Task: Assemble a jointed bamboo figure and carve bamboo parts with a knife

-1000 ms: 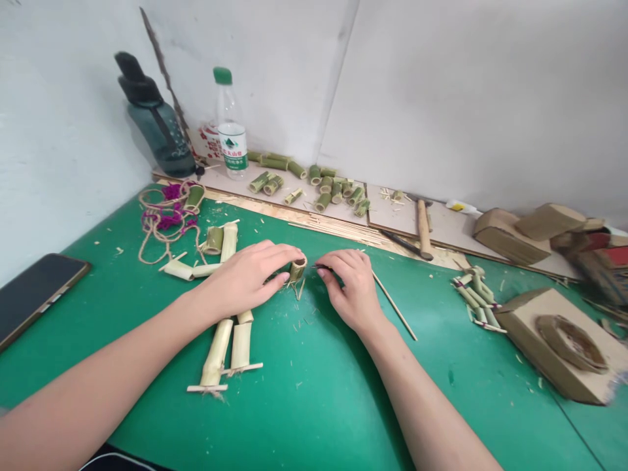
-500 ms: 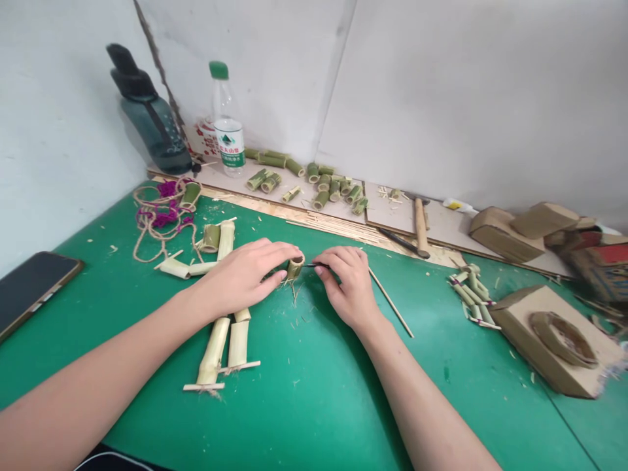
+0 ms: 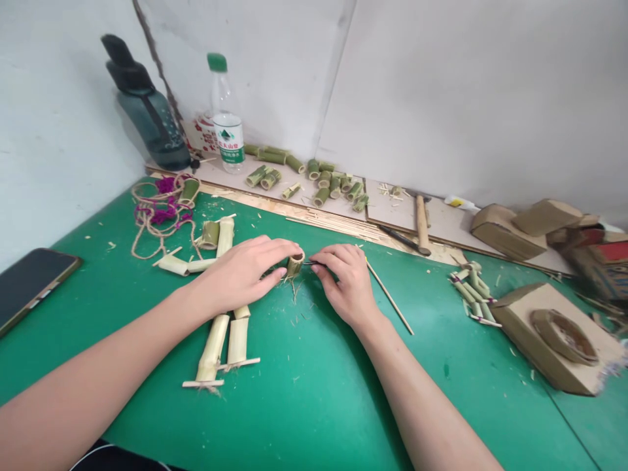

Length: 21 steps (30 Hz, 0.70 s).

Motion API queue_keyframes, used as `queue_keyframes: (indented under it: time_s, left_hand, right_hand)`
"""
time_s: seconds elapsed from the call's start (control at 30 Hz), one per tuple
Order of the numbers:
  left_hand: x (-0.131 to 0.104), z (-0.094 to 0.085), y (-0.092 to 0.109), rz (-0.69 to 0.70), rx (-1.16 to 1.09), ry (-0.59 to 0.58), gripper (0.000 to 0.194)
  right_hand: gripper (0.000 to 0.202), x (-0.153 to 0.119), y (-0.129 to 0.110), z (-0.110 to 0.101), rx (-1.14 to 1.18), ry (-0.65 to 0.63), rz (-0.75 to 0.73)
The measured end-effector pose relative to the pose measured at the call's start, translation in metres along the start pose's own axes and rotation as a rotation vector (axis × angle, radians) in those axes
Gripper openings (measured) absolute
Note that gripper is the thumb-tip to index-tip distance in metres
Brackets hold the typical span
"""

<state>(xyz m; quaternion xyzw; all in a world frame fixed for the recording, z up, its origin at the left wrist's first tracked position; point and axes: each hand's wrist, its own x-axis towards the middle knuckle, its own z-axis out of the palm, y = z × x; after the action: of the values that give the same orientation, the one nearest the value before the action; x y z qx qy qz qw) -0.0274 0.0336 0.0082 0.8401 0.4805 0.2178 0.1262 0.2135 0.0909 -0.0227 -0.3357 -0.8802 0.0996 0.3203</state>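
Note:
My left hand (image 3: 252, 271) holds a short, upright bamboo tube (image 3: 295, 264) between fingers and thumb, on the green table. My right hand (image 3: 343, 278) is closed on a thin dark tool (image 3: 312, 263) whose tip meets the tube's right side. Fine shavings (image 3: 295, 289) lie just below the tube. Under and beside my left wrist is a jointed bamboo figure (image 3: 213, 347), partly covered by my forearm. A thin wooden stick (image 3: 390, 297) lies right of my right hand.
Behind are a dark bottle (image 3: 152, 121), a water bottle (image 3: 228, 140), bamboo pieces (image 3: 324, 181) and a hammer (image 3: 422, 226). Cord (image 3: 147, 226) and a phone (image 3: 34, 281) lie left. Right are a small bamboo figure (image 3: 473, 294) and a cardboard piece (image 3: 530, 340).
The view has shifted very slightly. Both hands keep nearly the same places, with the tube and the dark tool still between them.

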Motion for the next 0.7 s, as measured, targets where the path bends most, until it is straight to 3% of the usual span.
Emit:
queue_keyframes:
  time_s: [0.7]
  left_hand:
    - [0.0, -0.0011, 0.0005, 0.018, 0.005, -0.005, 0.044]
  right_hand:
    - [0.016, -0.0001, 0.0003, 0.0005, 0.02, 0.038, -0.007]
